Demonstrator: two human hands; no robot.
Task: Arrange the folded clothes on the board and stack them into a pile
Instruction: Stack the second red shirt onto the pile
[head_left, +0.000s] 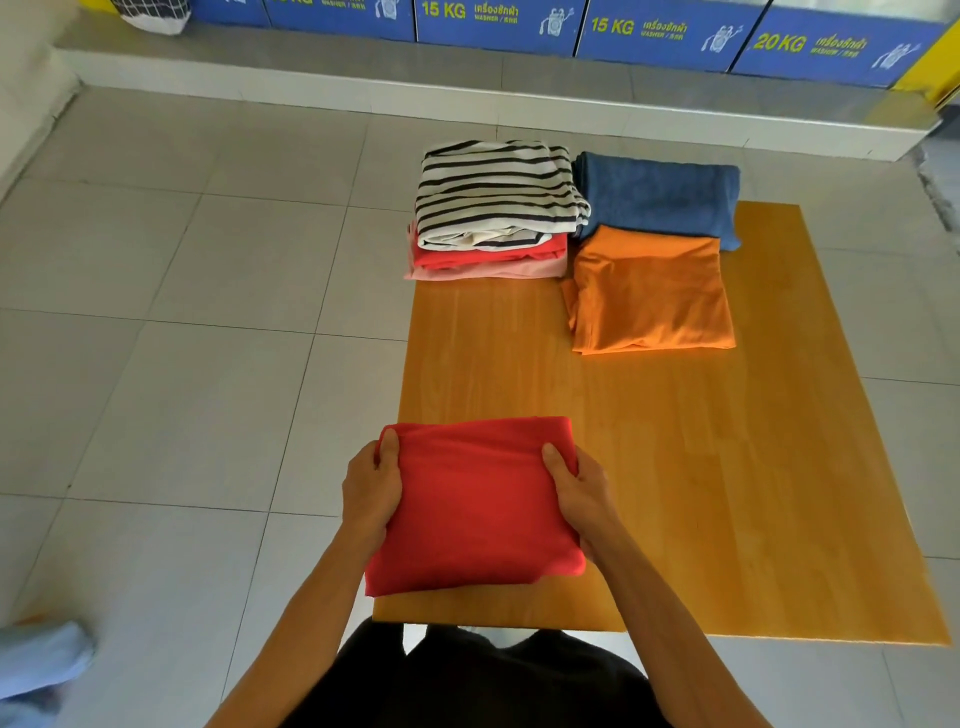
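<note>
I have a folded red garment (475, 506) gripped from both sides. My left hand (371, 491) is closed on its left edge, thumb on top and fingers tucked under; my right hand (582, 493) is closed on its right edge the same way. The garment sits over the near left corner of the wooden board (701, 467), its left side hanging past the board's edge over the tiled floor (182, 338). I cannot tell whether it rests on the board or is held just above it.

At the board's far left corner stands a pile: a black-and-white striped top (493, 192) uppermost, a coral-red piece (493, 258) under it, a pale pink piece (488, 271) at the bottom. Just beside the pile, toward the board's far right, a folded orange garment (649, 296) lies flat, and a folded blue garment (660, 195) lies beyond it, with the orange one overlapping its near edge.

Beyond the board's far edge runs a raised step (415, 73) carrying blue washer panels (498, 26). Their yellow lettering reads "15 KG" on two and "20 KG" on one, with "WASHER" in small print and a line of Thai script. A checked white basket (150, 15) stands at the step's left end; its contents are out of view.
</note>
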